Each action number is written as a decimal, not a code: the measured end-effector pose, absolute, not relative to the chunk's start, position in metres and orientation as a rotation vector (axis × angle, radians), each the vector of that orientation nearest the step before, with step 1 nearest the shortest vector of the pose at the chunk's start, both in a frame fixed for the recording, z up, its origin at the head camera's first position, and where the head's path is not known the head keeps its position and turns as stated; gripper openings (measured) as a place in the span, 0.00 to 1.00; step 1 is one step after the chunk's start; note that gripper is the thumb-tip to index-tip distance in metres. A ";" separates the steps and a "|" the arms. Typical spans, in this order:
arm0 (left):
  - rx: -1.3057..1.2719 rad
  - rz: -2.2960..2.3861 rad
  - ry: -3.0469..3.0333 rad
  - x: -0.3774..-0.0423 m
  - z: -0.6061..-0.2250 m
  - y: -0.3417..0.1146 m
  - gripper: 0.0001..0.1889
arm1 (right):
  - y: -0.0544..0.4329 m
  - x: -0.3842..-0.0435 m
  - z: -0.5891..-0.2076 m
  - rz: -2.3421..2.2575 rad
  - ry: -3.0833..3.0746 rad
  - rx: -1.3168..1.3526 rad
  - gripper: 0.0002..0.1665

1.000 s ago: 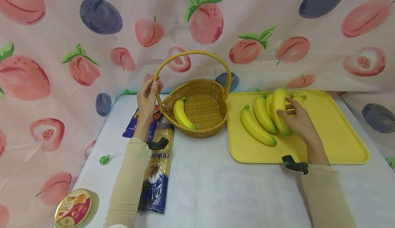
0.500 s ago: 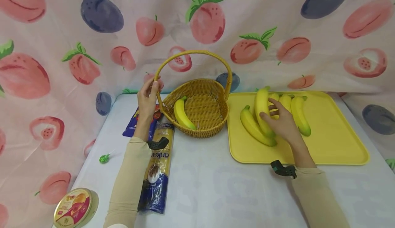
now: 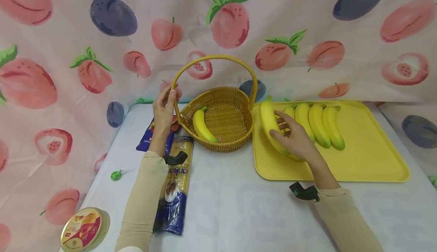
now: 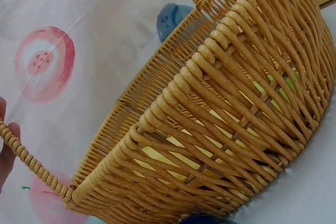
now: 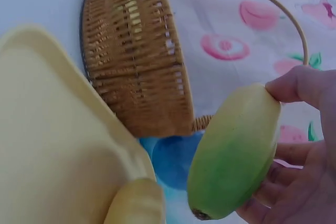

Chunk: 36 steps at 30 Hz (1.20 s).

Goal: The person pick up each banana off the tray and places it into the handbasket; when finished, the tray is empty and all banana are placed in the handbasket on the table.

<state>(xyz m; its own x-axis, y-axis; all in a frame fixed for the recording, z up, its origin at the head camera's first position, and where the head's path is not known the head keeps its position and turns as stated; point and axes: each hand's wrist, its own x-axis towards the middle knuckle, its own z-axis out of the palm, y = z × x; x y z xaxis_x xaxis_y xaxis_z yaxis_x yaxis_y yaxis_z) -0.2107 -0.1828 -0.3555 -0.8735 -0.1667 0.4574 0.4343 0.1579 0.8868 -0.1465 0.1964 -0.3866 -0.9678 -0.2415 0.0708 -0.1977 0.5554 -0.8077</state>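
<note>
My right hand [image 3: 294,136] grips a yellow banana [image 3: 269,121] with a green lower end, held over the left side of the yellow tray [image 3: 372,165]. In the right wrist view the thumb and fingers lie on either side of this banana [image 5: 236,150]. Several more bananas [image 3: 319,125] lie side by side on the tray, one largely hidden beneath the held one. My left hand [image 3: 163,110] holds the left side of the handle of a wicker basket [image 3: 225,146]. Inside the basket lies one banana [image 3: 202,126], glimpsed through the weave in the left wrist view.
Left of the basket are a blue snack bag [image 3: 146,140] and a long gold-and-blue packet [image 3: 175,202], both partly under the left arm. A green-wrapped lollipop [image 3: 116,175] and a round tin [image 3: 82,229] lie farther left. Fruit-print cloth [image 3: 232,24] hangs behind the table.
The right hand has carried its banana leftward across the tray, toward the basket, uncovering the row of bananas behind it. My left hand stays on the basket handle.
</note>
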 end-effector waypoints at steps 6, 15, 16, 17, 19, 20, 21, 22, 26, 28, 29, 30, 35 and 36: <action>-0.216 -1.774 -2.005 -0.210 -0.356 -0.181 0.16 | 0.182 -0.143 -0.388 -1.373 2.703 -0.499 0.40; -0.229 -1.773 -2.007 -0.209 -0.354 -0.183 0.16 | 0.163 -0.145 -0.382 -1.372 2.716 -0.527 0.38; -0.229 -1.776 -2.008 -0.209 -0.354 -0.183 0.16 | 0.162 -0.146 -0.382 -1.371 2.713 -0.525 0.38; -0.228 -1.778 -2.008 -0.209 -0.354 -0.183 0.16 | 0.159 -0.146 -0.382 -1.375 2.704 -0.526 0.38; -0.227 -1.777 -2.011 -0.209 -0.354 -0.182 0.16 | 0.155 -0.149 -0.381 -1.380 2.686 -0.526 0.39; -0.227 -1.774 -2.013 -0.209 -0.354 -0.182 0.16 | 0.153 -0.150 -0.380 -1.382 2.678 -0.525 0.39; -0.229 -1.772 -2.013 -0.209 -0.355 -0.182 0.16 | 0.150 -0.152 -0.379 -1.384 2.670 -0.524 0.40; -0.230 -1.768 -2.016 -0.209 -0.354 -0.182 0.16 | 0.148 -0.154 -0.378 -1.381 2.664 -0.518 0.40; -0.226 -1.762 -2.026 -0.209 -0.354 -0.182 0.16 | 0.140 -0.161 -0.372 -1.349 2.640 -0.475 0.42; -0.220 -1.758 -2.030 -0.209 -0.354 -0.182 0.16 | 0.135 -0.166 -0.369 -1.317 2.639 -0.457 0.42; -0.216 -1.755 -2.033 -0.209 -0.354 -0.182 0.16 | 0.133 -0.168 -0.367 -1.297 2.641 -0.449 0.43; -0.216 -1.753 -2.033 -0.209 -0.354 -0.183 0.15 | 0.130 -0.171 -0.366 -1.279 2.643 -0.447 0.43; -0.221 -1.750 -2.038 -0.209 -0.353 -0.183 0.16 | 0.117 -0.184 -0.358 -1.194 2.654 -0.456 0.43; -0.221 -1.752 -2.039 -0.209 -0.353 -0.183 0.16 | 0.114 -0.187 -0.357 -1.176 2.657 -0.464 0.43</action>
